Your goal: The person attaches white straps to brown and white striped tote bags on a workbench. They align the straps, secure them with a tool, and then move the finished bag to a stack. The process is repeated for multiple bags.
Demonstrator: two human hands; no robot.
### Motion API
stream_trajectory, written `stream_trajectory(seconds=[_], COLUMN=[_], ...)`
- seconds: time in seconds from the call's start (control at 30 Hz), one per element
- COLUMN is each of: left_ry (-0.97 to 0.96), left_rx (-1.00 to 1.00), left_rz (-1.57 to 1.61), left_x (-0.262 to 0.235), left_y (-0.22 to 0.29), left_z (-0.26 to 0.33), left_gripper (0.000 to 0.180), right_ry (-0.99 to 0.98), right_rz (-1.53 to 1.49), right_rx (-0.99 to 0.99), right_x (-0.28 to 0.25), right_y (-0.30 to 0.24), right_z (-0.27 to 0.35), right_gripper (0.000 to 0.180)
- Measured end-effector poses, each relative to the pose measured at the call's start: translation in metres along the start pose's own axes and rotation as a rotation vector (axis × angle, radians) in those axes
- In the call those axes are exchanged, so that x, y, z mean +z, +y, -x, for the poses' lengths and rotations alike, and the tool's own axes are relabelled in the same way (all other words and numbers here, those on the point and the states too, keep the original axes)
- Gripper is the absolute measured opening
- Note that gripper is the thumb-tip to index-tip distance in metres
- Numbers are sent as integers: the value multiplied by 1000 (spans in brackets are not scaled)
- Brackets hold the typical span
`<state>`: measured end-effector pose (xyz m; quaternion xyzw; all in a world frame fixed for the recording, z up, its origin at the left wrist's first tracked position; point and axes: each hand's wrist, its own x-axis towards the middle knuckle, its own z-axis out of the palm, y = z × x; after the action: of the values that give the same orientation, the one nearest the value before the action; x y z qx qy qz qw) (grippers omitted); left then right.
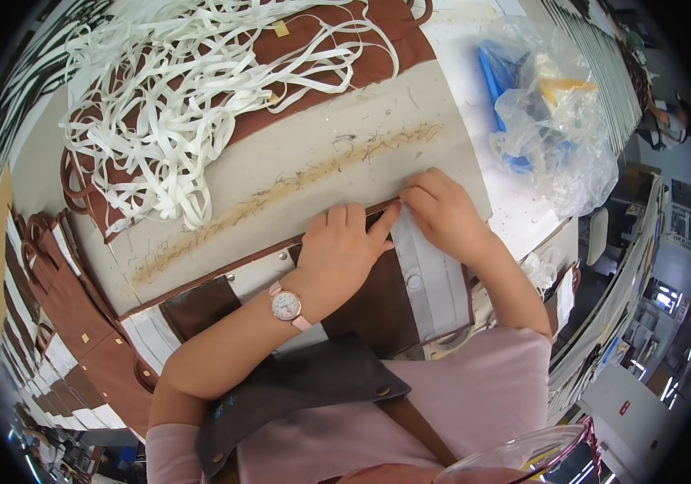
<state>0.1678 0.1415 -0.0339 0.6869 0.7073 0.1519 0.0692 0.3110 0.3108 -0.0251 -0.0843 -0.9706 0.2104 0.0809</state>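
A flat bag panel (pixel 434 284) lies in front of me, brown along its edges, with pale lining and dark brown patches on the upper side. My left hand (pixel 339 248), with a pink-strapped watch (pixel 286 306) on its wrist, rests on its far edge. Its middle fingers bend over that edge, while the index finger reaches right to the other hand. My right hand (pixel 440 211) pinches the same edge near the right corner; its fingertips are partly hidden. A round snap (pixel 415 281) shows on the lining below the right hand, and another stud (pixel 283 256) left of the watch hand.
Tangled white straps (pixel 192 105) cover brown bag pieces (pixel 305 48) at the far left. Beyond the panel, thread scraps lie on a grey board (pixel 361 121). Clear plastic bags (pixel 563 137) sit far right. Brown handled pieces (pixel 79 323) are stacked at left.
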Motion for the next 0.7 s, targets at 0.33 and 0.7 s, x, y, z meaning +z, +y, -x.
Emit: stream_trajectory(seconds=[0.33,0.7], left_ry=[31,18], left_rx=[62,105], left_rz=[26,-154], left_x=[5,9], left_y=[-9,-1], left_z=[8,8], left_gripper=[60,51], right_ry=[39,196], right_rz=[253,-13], right_rx=[-78,128], right_x=[4,8], right_y=[-15,-16], right_z=[7,5], right_gripper=[13,21])
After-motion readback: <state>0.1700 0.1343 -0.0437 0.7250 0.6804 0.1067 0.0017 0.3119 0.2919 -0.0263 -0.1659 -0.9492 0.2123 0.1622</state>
